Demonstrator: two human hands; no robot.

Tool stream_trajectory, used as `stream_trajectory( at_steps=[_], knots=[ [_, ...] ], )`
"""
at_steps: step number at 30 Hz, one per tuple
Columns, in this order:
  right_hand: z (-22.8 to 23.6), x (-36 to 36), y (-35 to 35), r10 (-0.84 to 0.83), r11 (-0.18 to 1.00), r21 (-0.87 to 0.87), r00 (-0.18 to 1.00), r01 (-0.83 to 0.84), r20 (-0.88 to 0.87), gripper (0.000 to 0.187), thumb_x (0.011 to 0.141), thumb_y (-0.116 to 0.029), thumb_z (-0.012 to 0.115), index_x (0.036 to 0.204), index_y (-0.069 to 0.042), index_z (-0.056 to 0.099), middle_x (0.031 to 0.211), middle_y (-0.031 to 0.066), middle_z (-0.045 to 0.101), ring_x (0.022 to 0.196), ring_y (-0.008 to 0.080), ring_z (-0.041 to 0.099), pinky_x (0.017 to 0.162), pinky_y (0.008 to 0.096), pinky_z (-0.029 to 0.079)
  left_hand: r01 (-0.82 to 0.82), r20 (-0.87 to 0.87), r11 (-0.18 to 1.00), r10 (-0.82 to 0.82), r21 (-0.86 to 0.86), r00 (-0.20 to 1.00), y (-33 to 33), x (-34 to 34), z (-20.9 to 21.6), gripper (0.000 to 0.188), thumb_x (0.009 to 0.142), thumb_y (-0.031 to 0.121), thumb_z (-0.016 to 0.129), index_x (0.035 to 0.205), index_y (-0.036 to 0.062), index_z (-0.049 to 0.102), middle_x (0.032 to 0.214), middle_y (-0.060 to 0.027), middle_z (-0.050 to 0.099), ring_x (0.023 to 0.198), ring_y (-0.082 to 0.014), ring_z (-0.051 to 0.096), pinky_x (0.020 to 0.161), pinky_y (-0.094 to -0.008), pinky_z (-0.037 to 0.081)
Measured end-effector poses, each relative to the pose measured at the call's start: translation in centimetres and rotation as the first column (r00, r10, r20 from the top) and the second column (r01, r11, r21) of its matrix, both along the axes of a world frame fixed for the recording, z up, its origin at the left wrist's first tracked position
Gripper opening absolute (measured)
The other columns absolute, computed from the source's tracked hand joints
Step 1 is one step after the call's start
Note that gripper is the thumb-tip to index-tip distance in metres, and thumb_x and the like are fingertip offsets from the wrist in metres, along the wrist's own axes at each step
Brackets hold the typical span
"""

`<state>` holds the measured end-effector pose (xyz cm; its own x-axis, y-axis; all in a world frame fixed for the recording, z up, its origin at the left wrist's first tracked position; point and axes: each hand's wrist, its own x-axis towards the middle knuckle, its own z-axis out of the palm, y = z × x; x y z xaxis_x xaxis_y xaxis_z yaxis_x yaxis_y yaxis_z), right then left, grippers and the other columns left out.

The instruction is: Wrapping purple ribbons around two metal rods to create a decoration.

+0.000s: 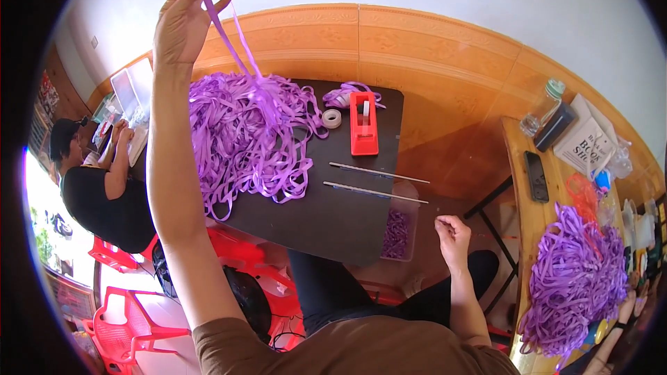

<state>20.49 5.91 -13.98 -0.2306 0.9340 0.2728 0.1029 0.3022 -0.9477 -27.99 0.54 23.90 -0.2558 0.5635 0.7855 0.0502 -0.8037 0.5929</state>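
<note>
- Pinching purple ribbon [221, 28], the left hand [183, 21] was at eleven o'clock from the pile [243, 132].
- Right hand [454, 237] curled four o'clock from the sticks [379, 193], grip unclear.

Daylight enters at far left, where the opening [39, 191] burns out to white, fringed violet-blue. The upper wall [451, 0] is bright. Fisheye distortion bows the orange panelling [299, 35]; black swallows the corners, and detail softens toward the rim.

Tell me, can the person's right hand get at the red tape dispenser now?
Probably yes: only two thin rods lie between the right hand and the tape dispenser, seemingly low enough to pass over.
</note>
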Motion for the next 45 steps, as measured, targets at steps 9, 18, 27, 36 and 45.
stream_trajectory(
  at_steps=[9,18,27,36,45],
  knots=[
    [12.9,-8.1,-1.6,0.439,0.892,0.196,0.886,-0.408,-0.151,0.024,0.081,0.008,0.062,0.104,0.002,0.061,0.09,0.0036,0.059,0.077,0.0061,0.056,0.068,0.0189,0.043,0.141,-0.133,0.986,-0.152,-0.087,0.979,-1.4,6.6,-0.5,0.014,0.092,0.017,0.057,0.094,0.0042,0.064,0.131,-0.0178,0.05,0.118,-0.0324,0.052,0.09,-0.0463,0.049],
    [16.3,-23.7,0.5,0.618,0.766,0.344,0.77,-0.544,-0.159,0.037,0.081,-0.001,0.066,0.116,0.0,0.055,0.074,-0.0001,0.058,0.063,0.0053,0.055,0.057,0.0207,0.044,0.223,-0.052,0.968,-0.23,-0.117,0.972,-2.1,9.8,-2.1,0.015,0.092,0.014,0.058,0.099,0.0024,0.063,0.125,-0.0126,0.056,0.115,-0.0308,0.054,0.078,-0.0415,0.051],
    [12.9,-22.3,1.7,0.519,0.854,0.135,0.84,-0.502,-0.162,0.012,0.091,-0.008,0.058,0.089,0.0,0.066,0.07,0.0,0.06,0.052,0.0044,0.053,0.046,0.0194,0.042,0.05,0.412,0.992,0.004,-0.12,0.911,-5.8,-0.3,-2.9,0.022,0.094,0.011,0.052,0.112,-0.0015,0.049,0.132,-0.0216,0.041,0.123,-0.0386,0.046,0.051,-0.0224,0.045],
    [14.5,-20.5,1.8,0.593,0.795,0.092,0.737,-0.599,-0.325,0.006,0.086,-0.005,0.064,0.087,0.0,0.066,0.071,-0.0006,0.057,0.056,0.0026,0.048,0.049,0.019,0.039,-0.064,0.519,0.996,0.091,-0.069,0.85,-7.2,-3.4,-1.8,0.019,0.092,0.006,0.053,0.105,-0.0041,0.043,0.13,-0.0339,0.039,0.117,-0.0373,0.049,0.048,-0.0212,0.042],
    [16.6,-20.4,1.6,0.585,0.797,0.249,0.806,-0.551,-0.092,0.047,0.077,0.0,0.07,0.121,-0.004,0.054,0.112,0.0099,0.053,0.071,0.0066,0.054,0.06,0.021,0.045,-0.13,-0.192,0.77,0.011,-0.624,0.981,-5.5,6.1,-5.3,0.019,0.087,0.012,0.057,0.1,0.0005,0.065,0.088,-0.0095,0.067,0.06,-0.0089,0.059,0.039,-0.0154,0.033]
  ],
)
